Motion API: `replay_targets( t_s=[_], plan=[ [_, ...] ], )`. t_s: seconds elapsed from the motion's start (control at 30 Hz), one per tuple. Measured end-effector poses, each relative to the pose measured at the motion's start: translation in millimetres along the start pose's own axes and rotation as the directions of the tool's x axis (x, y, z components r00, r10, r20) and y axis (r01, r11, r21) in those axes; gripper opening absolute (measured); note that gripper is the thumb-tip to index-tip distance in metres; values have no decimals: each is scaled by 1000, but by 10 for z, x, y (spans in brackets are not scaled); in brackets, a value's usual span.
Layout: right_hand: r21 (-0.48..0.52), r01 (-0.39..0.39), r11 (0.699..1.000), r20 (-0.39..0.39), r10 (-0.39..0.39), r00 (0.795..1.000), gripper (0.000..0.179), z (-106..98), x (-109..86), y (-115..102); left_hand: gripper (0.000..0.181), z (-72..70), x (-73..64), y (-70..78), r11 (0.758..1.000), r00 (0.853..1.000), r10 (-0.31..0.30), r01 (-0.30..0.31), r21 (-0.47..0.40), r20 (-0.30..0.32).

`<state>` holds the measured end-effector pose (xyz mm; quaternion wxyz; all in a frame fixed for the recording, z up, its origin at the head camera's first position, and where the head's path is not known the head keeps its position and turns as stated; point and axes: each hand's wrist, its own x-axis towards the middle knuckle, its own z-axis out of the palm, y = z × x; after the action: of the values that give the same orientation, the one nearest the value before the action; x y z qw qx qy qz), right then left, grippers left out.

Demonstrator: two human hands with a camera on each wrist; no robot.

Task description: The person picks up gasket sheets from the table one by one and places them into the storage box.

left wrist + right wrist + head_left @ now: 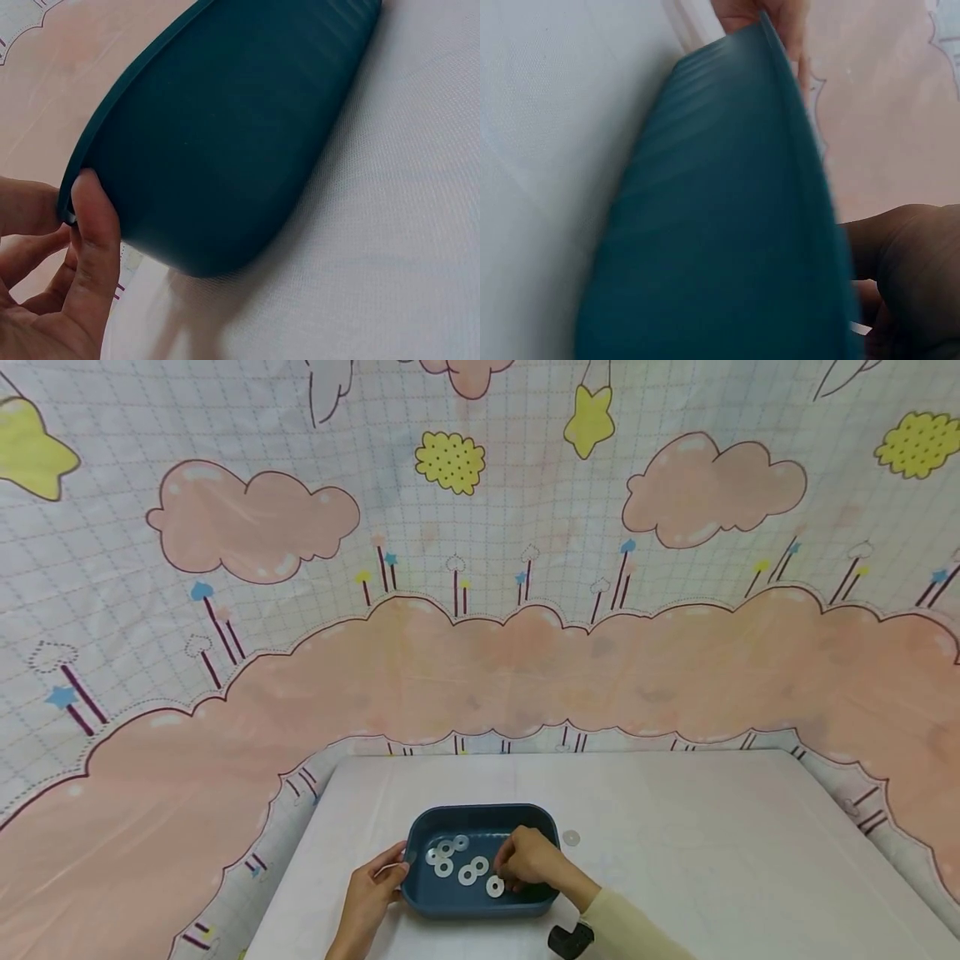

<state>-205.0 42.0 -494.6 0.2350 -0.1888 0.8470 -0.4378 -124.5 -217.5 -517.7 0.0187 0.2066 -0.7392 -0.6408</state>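
A dark blue tray (480, 906) with rounded corners stands on the table. Several flat white ring-shaped washers (444, 867) lie scattered inside it. My left hand (369, 890) pinches the tray's left rim, thumb against the outer wall in the left wrist view. My right hand (534, 858) reaches over the tray's right side with its fingers bent down inside, close to a washer (495, 886). Whether those fingertips hold anything is hidden in the head view. A pale sliver (861, 328) shows by the right fingers in the right wrist view, too little to identify.
A single pale disc (572, 837) lies on the white table (675, 827), just right of the tray. Cloth printed with clouds and stars hangs behind the table (525, 677). A black device (570, 941) sits at the right wrist, below the tray's near right corner.
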Motion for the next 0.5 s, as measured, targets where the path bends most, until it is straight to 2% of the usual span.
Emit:
replay_targets(
  t_s=[0.13,0.27,0.4,0.5],
  plan=[
    [-29,24,999,-39,-25,999,5,-45,-49,-24,44,-18,11,-15,1000,1000,2,-2,-4,7],
    [75,71,995,-28,-69,997,12,-121,-110,5,44,-19,18,-15,1000,1000,2,-2,-7,9],
    [184,85,979,-27,-82,996,18,-201,-190,29,43,-8,8,-7,1000,1000,1,-1,-5,5],
    [218,92,971,-45,-84,995,18,-262,-257,36,42,-2,2,0,1000,1000,-10,10,3,-1]
  ],
)
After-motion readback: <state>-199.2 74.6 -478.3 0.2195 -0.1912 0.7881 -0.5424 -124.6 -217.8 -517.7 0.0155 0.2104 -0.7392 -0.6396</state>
